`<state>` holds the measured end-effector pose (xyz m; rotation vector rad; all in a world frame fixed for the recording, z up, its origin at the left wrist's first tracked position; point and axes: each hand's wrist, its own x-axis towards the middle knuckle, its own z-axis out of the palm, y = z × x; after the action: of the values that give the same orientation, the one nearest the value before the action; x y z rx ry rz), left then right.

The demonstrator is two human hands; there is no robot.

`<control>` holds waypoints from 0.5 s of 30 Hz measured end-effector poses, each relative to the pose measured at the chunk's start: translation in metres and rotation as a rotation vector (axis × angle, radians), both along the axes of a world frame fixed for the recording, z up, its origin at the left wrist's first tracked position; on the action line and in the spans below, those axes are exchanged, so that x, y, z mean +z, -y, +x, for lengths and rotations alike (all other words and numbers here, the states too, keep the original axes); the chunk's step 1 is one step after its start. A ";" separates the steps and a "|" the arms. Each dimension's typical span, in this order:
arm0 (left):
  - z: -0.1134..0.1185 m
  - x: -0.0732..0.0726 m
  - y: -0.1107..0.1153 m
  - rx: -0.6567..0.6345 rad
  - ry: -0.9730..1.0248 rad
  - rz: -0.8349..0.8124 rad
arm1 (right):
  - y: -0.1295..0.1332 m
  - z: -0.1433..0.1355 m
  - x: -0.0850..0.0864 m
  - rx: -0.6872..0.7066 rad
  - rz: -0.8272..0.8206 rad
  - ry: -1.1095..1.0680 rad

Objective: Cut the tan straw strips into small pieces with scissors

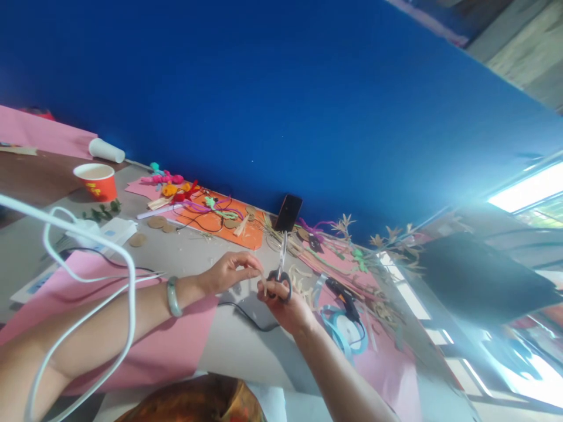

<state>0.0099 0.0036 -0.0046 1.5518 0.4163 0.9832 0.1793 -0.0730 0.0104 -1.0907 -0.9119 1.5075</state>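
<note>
My left hand (232, 272), with a pale green bangle (173, 297) on the wrist, pinches the upper end of a small tan strip (264, 283) over the middle of the table. Right beside it, my right hand (281, 302) has its fingers in the dark handles of a pair of scissors (282, 258). The blades point away from me, towards a black phone (288, 213) leaning at the blue wall. My right fingertips touch the strip's lower part. Pale curled strips (301, 284) lie just right of the scissors.
A red paper cup (95, 183) stands at the back left. A white cable (131, 293) loops over my left forearm. Colourful wires lie on an orange sheet (253, 239). On the right are a black glue gun (345, 299), blue ribbon (336, 328) and dried stems.
</note>
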 end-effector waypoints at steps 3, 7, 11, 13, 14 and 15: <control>0.001 -0.002 0.000 -0.011 -0.003 0.006 | -0.002 -0.002 0.001 -0.011 -0.013 -0.077; 0.005 -0.008 -0.001 0.036 -0.063 -0.119 | -0.007 0.003 -0.005 -0.065 0.002 0.016; 0.008 -0.014 -0.002 0.057 -0.115 -0.243 | -0.012 0.007 -0.010 -0.184 0.028 0.199; 0.008 -0.014 -0.002 0.046 -0.162 -0.303 | -0.013 0.007 -0.009 -0.218 0.061 0.275; 0.008 -0.013 -0.002 0.047 -0.174 -0.343 | -0.013 0.006 -0.009 -0.230 0.081 0.310; 0.009 -0.012 -0.002 0.055 -0.172 -0.387 | -0.013 0.005 -0.008 -0.242 0.104 0.343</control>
<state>0.0185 0.0057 -0.0165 1.2802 0.7284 0.7583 0.1846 -0.0598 0.0028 -1.3553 -1.0361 1.0823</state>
